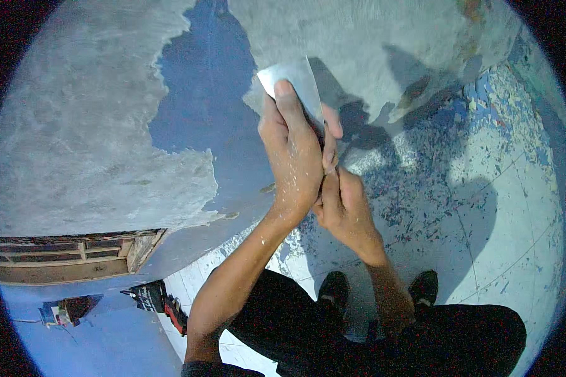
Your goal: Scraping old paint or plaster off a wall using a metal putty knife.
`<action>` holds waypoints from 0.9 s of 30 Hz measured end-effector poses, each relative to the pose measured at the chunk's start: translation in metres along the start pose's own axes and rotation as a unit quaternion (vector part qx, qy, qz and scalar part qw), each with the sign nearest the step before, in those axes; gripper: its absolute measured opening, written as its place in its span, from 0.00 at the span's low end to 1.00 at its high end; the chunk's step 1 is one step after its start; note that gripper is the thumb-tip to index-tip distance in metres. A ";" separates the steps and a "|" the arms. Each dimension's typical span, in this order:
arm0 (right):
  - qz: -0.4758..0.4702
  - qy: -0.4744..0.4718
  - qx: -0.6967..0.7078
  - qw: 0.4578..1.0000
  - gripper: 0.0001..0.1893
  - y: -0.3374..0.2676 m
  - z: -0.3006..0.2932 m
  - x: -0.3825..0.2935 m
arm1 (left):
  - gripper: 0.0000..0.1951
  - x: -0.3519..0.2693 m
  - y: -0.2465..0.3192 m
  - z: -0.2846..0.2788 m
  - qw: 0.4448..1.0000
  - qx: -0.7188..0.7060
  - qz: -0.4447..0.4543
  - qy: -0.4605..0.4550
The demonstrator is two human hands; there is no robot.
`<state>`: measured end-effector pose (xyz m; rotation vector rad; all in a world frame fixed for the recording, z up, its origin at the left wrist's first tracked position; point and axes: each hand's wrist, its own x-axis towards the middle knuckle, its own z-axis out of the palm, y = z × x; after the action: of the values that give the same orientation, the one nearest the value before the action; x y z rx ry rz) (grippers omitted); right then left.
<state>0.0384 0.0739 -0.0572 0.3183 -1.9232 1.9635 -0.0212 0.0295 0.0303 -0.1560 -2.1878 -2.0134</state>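
Observation:
A broad metal scraper [306, 89] is held in both hands in front of the wall [89, 118]. My left hand [292, 151] wraps the blade side, its thumb pressed flat on the shiny metal. Lower down, my right hand [349, 207] grips the handle end, which the fingers mostly hide. The blade's far edge lies over bare grey plaster, just right of a strip of blue paint [203, 89] with ragged edges. Whether that edge touches the wall cannot be told. Pale flecks dot my left hand and forearm.
Paint flakes [415, 198] litter the white tiled floor [509, 264] along the wall's foot. A weathered wooden frame [75, 266] is set in the wall at left, near an opened electrical box [70, 311]. A black bag [148, 297] and a red-and-black object [174, 315] lie on the floor.

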 end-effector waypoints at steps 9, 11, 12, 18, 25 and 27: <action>0.049 -0.005 0.043 0.998 0.11 -0.017 0.000 0.014 | 0.19 0.016 0.022 -0.003 0.997 -0.028 0.052 -0.052; 0.084 -0.026 0.109 0.990 0.18 -0.022 -0.004 0.009 | 0.20 0.005 0.017 -0.004 0.998 -0.007 0.036 -0.054; 0.094 -0.021 0.108 0.989 0.18 -0.008 0.004 -0.005 | 0.20 -0.004 0.005 -0.006 1.000 0.004 0.014 -0.019; 0.131 -0.019 0.141 0.981 0.18 -0.012 0.002 0.000 | 0.19 0.005 0.002 -0.007 0.999 -0.044 0.011 -0.024; 0.066 0.003 0.064 0.996 0.14 -0.015 -0.003 0.009 | 0.20 0.010 0.010 0.002 0.998 0.005 0.052 -0.039; -0.039 0.055 -0.014 0.998 0.11 -0.016 0.004 0.007 | 0.21 0.001 0.012 -0.007 0.998 0.023 0.039 -0.034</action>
<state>0.0386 0.0708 -0.0396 0.2675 -1.8394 1.8645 -0.0197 0.0236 0.0432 -0.3034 -2.2313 -1.9423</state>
